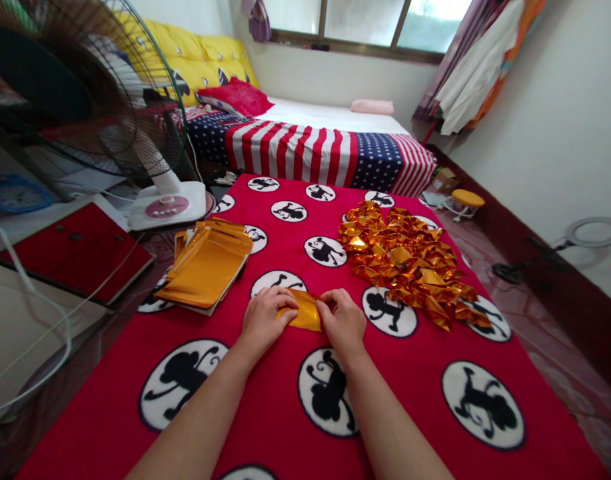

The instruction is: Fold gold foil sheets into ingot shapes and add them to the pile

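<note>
A sheet of gold foil paper lies on the red cloth between my hands, partly folded over. My left hand pinches its left end, thumb and fingers closed on it. At the right end, my right hand grips the paper between thumb and fingertips. To the left rests a stack of flat gold foil sheets, slightly fanned. A heap of folded gold foil pieces is spread over the right side of the cloth.
The red cloth with monkey prints covers the table. A fan stands at the left on a white base. Beyond the table is a bed with a striped cover. A yellow stool and a ring light are at the right.
</note>
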A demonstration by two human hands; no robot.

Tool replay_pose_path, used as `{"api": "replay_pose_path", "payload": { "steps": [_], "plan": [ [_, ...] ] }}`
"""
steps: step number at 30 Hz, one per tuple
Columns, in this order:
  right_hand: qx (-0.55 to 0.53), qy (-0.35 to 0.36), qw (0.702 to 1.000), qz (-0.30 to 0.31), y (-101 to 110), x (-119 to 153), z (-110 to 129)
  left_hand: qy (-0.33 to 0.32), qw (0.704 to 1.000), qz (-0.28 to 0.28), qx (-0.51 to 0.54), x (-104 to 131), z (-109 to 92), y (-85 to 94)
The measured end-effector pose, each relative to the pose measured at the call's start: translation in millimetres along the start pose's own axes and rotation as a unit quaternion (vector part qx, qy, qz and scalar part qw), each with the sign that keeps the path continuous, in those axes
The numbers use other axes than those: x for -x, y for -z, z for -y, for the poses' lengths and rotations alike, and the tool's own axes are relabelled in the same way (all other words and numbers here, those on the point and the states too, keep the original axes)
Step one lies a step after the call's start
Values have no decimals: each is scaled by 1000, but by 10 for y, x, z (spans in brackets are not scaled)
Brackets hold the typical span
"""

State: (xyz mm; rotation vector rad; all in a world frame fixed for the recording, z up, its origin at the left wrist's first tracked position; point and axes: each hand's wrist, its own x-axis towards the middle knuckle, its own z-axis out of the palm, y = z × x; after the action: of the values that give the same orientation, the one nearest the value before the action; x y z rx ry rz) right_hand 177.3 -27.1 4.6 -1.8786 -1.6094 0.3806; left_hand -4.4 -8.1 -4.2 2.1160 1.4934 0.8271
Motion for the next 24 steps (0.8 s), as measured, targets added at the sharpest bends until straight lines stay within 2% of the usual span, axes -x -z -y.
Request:
{"api": "replay_pose_path", "payload": {
  "steps": [24],
  "plan": [
    [4,-4,1000,3,-5,8,-1,6,1000,2,0,-6,-8,15]
  ]
}}
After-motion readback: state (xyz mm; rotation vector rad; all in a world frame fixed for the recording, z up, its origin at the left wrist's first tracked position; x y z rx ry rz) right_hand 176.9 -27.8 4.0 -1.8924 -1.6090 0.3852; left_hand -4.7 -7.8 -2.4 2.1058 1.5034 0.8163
